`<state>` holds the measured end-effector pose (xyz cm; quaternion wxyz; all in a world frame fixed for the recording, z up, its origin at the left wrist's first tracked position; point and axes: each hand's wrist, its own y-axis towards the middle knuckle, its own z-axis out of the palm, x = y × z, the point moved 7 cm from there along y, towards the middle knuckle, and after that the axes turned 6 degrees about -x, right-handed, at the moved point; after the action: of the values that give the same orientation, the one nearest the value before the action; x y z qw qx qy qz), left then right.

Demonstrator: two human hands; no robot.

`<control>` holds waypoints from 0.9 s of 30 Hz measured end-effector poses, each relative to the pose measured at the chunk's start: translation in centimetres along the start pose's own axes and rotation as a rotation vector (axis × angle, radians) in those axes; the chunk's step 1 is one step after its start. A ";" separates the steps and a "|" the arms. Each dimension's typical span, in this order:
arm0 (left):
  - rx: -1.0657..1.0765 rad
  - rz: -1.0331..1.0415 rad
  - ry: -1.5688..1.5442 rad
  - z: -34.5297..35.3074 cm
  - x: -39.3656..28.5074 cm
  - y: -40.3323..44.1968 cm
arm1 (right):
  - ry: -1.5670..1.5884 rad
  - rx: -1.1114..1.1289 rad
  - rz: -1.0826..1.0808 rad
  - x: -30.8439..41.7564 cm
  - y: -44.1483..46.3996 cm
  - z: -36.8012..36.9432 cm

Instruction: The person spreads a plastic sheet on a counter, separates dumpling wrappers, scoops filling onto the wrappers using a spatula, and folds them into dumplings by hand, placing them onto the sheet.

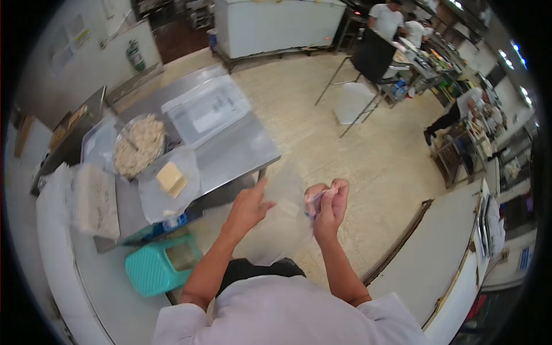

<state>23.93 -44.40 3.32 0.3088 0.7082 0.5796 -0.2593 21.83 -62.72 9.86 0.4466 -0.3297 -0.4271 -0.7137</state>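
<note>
A green stool stands at the lower left. A big white box is at the top middle. A black chair with thin legs is at the upper right, near people in white shirts. A green tank is by the upper left wall.

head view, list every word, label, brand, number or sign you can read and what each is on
No text is legible.
Clear plastic container: dark marks, too blurred to read.
Clear plastic bag: no readable print.
Fire extinguisher: any label is too small.
Wall sheets: too blurred.
Blue sign at far right: too small to read.
</note>
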 end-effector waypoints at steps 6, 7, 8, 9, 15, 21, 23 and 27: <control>0.024 -0.157 -0.381 0.0 3.4 0.9 | 0.118 -0.478 0.009 0.4 -1.6 -13.3; 0.000 -0.200 -0.452 -0.7 4.1 0.9 | 0.117 -0.489 -0.002 -0.2 -1.9 -15.9; 0.010 -0.193 -0.451 -1.3 4.2 1.2 | 0.116 -0.558 0.046 -1.6 -2.4 -19.0; -0.024 -0.222 -0.466 -2.2 4.3 1.4 | 0.115 -0.626 0.097 -2.5 -2.8 -21.7; -0.025 -0.339 -0.541 -3.5 3.0 2.4 | -0.634 -0.602 0.444 -2.9 -2.8 -27.9; 0.004 -0.334 -0.569 -3.1 1.0 2.1 | -0.905 0.123 -0.128 1.5 0.0 -6.9; 0.016 -0.336 -0.586 -3.2 -0.1 1.8 | -0.954 0.216 -0.312 -0.2 0.0 -0.6; -0.034 -0.334 -0.490 -5.4 0.1 0.4 | -0.682 0.025 0.025 -7.0 2.5 -1.0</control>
<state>24.37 -40.41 6.93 0.4047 0.5140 0.6004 -0.4600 26.70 -61.69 4.22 0.2905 -0.5492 -0.5565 -0.5516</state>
